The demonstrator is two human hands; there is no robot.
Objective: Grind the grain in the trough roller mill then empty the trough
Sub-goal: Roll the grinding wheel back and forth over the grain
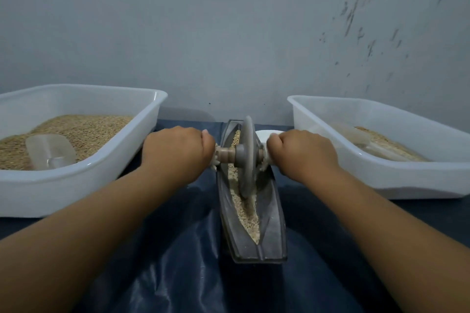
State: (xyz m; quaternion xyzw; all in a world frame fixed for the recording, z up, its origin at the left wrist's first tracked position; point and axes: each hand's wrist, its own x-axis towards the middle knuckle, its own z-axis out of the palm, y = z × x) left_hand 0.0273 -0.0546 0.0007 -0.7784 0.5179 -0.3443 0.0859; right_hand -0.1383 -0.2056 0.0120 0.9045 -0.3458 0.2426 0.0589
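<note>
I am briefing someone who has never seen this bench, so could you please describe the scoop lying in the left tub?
Start at the white tub left of the trough; it is heaped with tan grain. At its near edge lies a clear plastic scoop, half sunk in the grain. The right tub's scoop sits against far less grain.

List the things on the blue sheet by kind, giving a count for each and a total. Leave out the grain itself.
White plastic tubs: 2, left tub and right tub
Clear scoops: 2, left scoop and right scoop
Trough: 1
Roller wheel: 1
Total: 6
</note>
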